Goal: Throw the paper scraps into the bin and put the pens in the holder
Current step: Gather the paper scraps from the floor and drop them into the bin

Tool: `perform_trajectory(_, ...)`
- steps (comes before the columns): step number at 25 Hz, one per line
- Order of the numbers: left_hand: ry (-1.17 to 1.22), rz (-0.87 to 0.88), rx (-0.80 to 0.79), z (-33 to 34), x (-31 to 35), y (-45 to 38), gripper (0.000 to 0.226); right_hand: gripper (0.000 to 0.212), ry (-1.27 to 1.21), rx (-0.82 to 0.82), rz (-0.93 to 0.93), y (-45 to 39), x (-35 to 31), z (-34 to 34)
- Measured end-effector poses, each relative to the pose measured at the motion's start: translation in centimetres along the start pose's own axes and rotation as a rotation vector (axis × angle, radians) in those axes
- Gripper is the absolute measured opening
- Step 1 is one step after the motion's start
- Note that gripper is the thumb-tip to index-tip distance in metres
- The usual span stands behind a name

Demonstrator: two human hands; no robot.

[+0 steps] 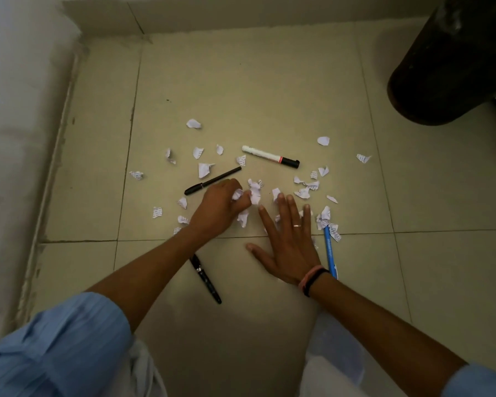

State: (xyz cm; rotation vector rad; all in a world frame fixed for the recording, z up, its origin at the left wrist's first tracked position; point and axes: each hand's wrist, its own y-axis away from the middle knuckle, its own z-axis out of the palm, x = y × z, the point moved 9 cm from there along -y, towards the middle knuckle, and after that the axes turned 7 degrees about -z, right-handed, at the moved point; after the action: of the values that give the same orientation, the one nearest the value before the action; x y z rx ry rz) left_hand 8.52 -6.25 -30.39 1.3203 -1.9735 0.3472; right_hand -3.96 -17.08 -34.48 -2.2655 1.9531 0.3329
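While our left hand (216,209) pinches paper scraps (249,196) mid-floor, right hand (288,245) lies flat, fingers spread. Blue pen (330,253) beside it, lettering unreadable; scrap print too tiny.

Bare indoor corner: tiled floor (241,81), plastered wall (20,110).

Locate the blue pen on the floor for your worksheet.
In the head view, the blue pen lies on the tiled floor just right of the flat right hand, its far end under paper scraps.
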Motion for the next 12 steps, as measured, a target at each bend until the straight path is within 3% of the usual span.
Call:
perform_trajectory(5,0.243,-0.143,0.218,-4.3,1.0,-0.8,0.036,0.075,-0.043,0.061,-0.016,-4.7,0.4,-0.7)
perform_trajectory(10,0.522,-0.341,0.203,-4.3,-1.3,-1.4,0.043,0.036,-0.047,0.264,-0.163,-5.6,-0.5,-2.0)
perform_trajectory(12,0.625,-0.400,0.199,-3.8,-1.7,-1.6,0.045,0.037,-0.032,0.301,-0.207,-5.5,-1.0,-2.0)
